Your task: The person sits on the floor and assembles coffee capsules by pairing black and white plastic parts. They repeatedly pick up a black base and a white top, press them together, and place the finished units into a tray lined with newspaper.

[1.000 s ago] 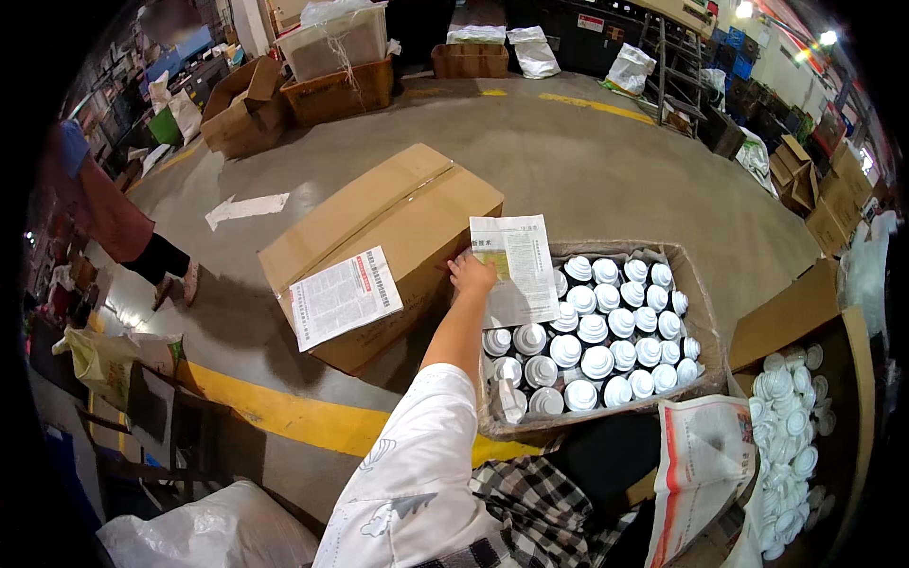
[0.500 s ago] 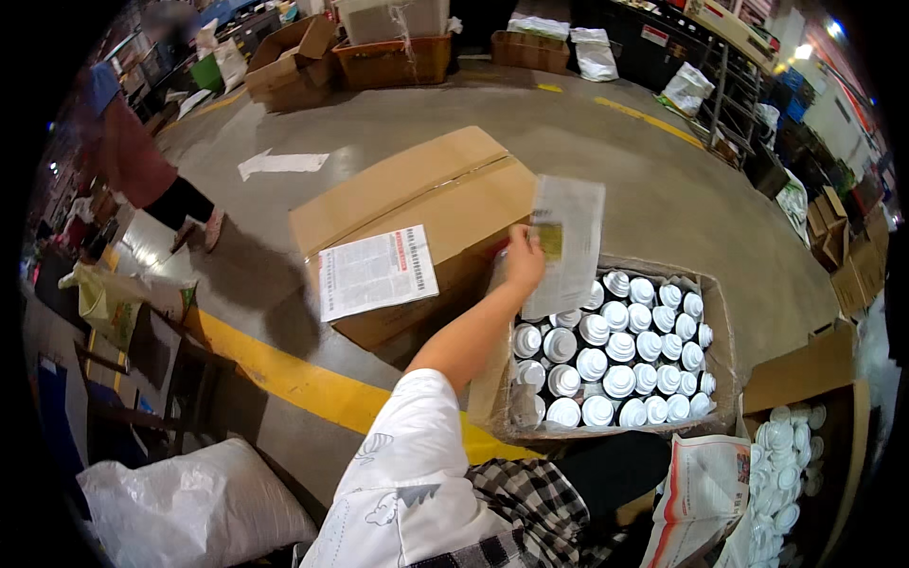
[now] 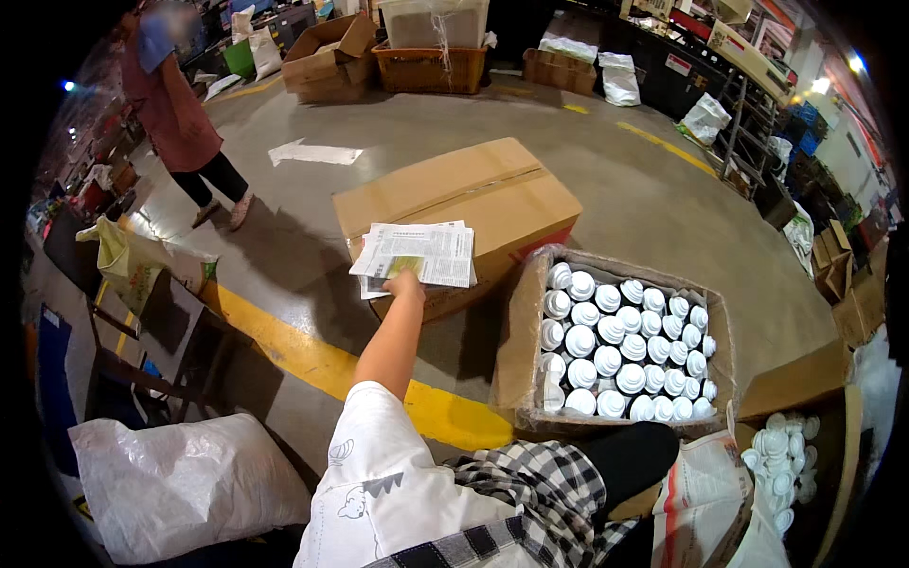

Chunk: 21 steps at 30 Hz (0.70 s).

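Note:
My left hand (image 3: 405, 285) is closed on the near edge of a folded newspaper sheet (image 3: 426, 248). This sheet lies over more newspaper on the left end of a closed, taped cardboard box (image 3: 492, 194). To the right stands an open carton (image 3: 519, 355), lined with clear plastic. Rows of upright pieces with stepped white round tops (image 3: 607, 360) and dark lower parts fill it. My right hand is out of view.
At lower right, an open box (image 3: 800, 379) holds loose white round parts (image 3: 778, 464), with a newspaper (image 3: 701, 497) beside it. A stuffed white sack (image 3: 189, 488) sits lower left. A person (image 3: 180, 114) stands at far left, beyond a dark chair (image 3: 170, 346).
My left hand has carried the newspaper sheet left, from above the open carton onto the newspaper on the closed box. The view has shifted, and the person appears more upright in it.

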{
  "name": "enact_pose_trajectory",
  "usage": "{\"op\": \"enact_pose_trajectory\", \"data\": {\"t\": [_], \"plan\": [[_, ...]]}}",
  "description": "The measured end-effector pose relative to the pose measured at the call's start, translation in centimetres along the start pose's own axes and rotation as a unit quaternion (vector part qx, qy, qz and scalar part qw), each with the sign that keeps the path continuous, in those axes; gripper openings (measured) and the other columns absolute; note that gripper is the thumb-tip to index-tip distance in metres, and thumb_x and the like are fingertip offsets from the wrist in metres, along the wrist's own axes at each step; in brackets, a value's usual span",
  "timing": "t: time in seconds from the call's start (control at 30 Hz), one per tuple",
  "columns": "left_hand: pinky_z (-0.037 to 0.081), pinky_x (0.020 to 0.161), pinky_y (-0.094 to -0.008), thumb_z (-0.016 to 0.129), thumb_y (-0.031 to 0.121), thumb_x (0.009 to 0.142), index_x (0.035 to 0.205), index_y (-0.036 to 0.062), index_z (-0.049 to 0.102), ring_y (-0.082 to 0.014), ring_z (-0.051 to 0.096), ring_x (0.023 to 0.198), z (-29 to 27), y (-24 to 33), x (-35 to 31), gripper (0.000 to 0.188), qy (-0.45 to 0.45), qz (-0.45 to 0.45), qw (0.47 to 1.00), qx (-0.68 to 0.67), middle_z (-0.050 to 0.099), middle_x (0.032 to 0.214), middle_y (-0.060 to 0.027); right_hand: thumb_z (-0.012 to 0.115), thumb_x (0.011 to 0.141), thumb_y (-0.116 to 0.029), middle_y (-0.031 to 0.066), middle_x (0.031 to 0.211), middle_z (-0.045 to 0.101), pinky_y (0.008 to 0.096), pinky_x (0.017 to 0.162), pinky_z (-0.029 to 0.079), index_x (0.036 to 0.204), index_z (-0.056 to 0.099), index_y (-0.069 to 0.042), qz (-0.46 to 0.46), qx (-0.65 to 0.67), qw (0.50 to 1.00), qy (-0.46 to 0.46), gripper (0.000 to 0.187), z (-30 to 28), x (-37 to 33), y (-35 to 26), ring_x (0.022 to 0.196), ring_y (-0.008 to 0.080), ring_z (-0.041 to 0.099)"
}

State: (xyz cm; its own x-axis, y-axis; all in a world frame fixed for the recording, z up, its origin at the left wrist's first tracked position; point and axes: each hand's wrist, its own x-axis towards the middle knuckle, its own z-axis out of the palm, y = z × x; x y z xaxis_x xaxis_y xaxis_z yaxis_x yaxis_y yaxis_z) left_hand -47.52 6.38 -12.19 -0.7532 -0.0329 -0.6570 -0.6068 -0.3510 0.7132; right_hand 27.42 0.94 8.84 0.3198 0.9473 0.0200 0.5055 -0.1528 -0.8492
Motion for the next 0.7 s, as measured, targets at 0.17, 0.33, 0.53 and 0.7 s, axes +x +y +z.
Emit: {"op": "enact_pose_trajectory", "data": {"t": [0.17,0.33,0.53,0.7], "plan": [[0.043,0.089,-0.0388,0.065,0.014,0.073,0.126,-0.0002,0.031,-0.0266,0.053,0.1,-0.7,-3.7,1.8,0.064,-0.089,0.029,0.996,0.001,0.048,0.118,-0.0158,0.049,0.086,-0.013,0.0116,0.115,0.054,0.029,0.092,0.04,0.119,0.05,-0.001,-0.085,0.029,0.982,0.169,0.035,-16.3,-0.1,-3.4,0.104,0.0186,0.053],[0.046,0.068,-0.0265,0.056,0.009,0.082,0.134,0.0043,0.014,-0.0183,0.051,0.082,-3.4,-9.1,-16.5,0.066,-0.386,0.056,0.883,0.26,0.049,0.111,-0.0109,0.047,0.086,-0.011,0.011,0.11,0.057,0.0262,0.087,0.04,0.116,0.052,0.001,-0.267,-0.082,0.916,0.288,0.033,-23.2,0.0,-14.3,0.1,0.018,0.054],[0.035,0.096,-0.0354,0.079,0.023,0.065,0.135,-0.0007,0.02,-0.0269,0.037,0.12,-7.2,-19.0,-35.7,0.094,-0.802,0.158,0.493,0.298,0.032,0.134,-0.0173,0.054,0.089,-0.021,0.004,0.094,0.062,0.0222,0.077,0.043,0.109,0.059,-0.003,-0.308,-0.073,0.926,0.204,0.028,-27.0,-1.8,-22.5,0.085,0.0113,0.056],[0.015,0.107,-0.0395,0.078,0.039,0.065,0.139,0.0012,0.002,-0.0313,0.014,0.133,-8.4,-24.2,-43.5,0.113,-0.862,0.224,0.388,0.236,0.015,0.142,-0.0254,0.051,0.087,-0.017,0.0108,0.103,0.06,0.0292,0.08,0.046,0.114,0.054,-0.001,-0.271,-0.103,0.893,0.345,0.032,-32.8,-10.3,-28.8,0.091,0.0187,0.058]]}}
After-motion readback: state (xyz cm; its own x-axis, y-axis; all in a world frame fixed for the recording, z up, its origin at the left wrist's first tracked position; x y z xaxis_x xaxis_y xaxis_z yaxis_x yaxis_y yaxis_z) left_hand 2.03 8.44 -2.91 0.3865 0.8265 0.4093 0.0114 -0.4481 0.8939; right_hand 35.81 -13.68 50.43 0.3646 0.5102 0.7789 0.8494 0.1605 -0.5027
